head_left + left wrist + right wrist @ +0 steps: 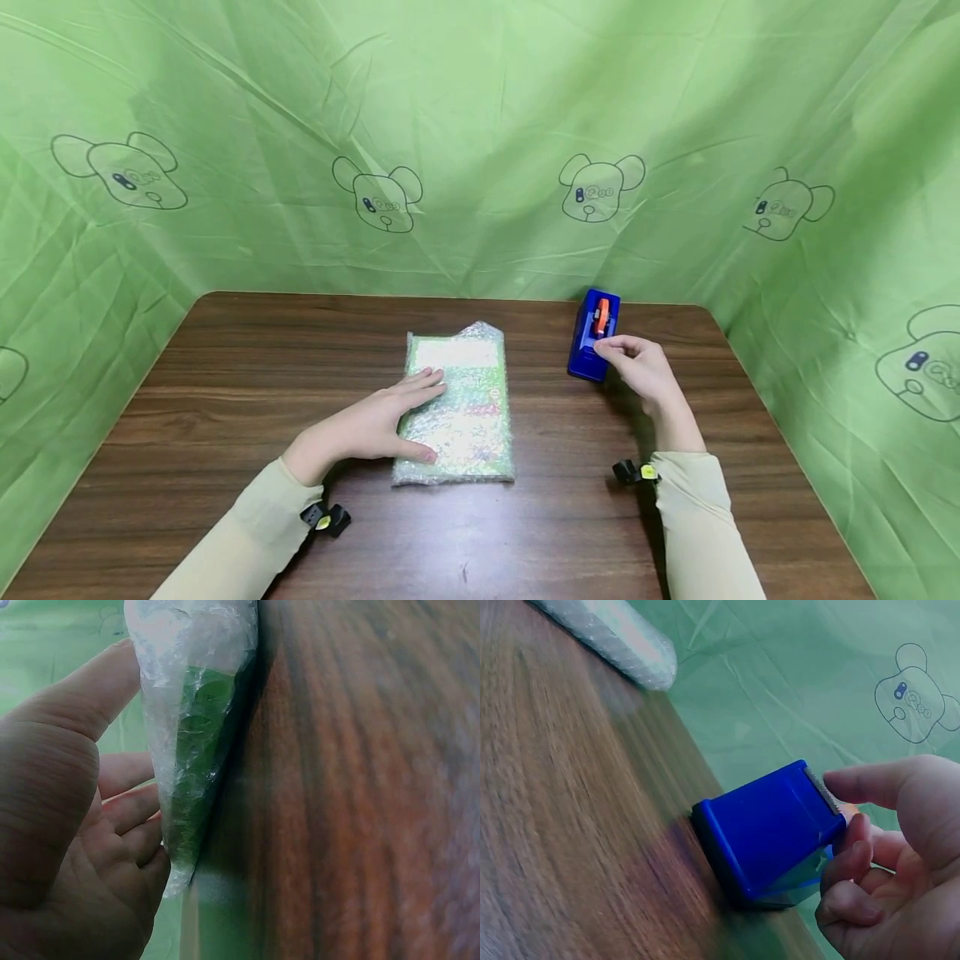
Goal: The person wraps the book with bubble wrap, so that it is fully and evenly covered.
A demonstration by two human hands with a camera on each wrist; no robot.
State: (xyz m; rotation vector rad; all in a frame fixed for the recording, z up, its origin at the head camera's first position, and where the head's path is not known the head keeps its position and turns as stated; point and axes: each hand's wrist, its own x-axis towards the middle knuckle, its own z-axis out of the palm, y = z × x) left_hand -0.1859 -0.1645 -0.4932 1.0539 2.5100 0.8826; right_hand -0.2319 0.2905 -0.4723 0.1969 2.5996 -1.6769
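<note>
A flat green and white item, perhaps a book, lies in a bubble-wrap sleeve (468, 417) on the table. My left hand (382, 417) rests on its left side, fingers spread, with the thumb along the near part. In the left wrist view the bubble wrap (199, 712) stands beside that thumb. My right hand (637, 367) is at the near end of a blue tape dispenser (588, 367) with an orange tape core (602, 315). Its thumb and bent forefinger are at the dispenser's serrated cutter (823, 791). Whether clear tape is between them cannot be told.
The dispenser stands near the back edge of the brown wooden table (300, 333), right of the wrapped item. A green curtain (480, 125) with mouse-like drawings surrounds the back and sides. Small black wrist cameras (326, 518) sit on both sleeves.
</note>
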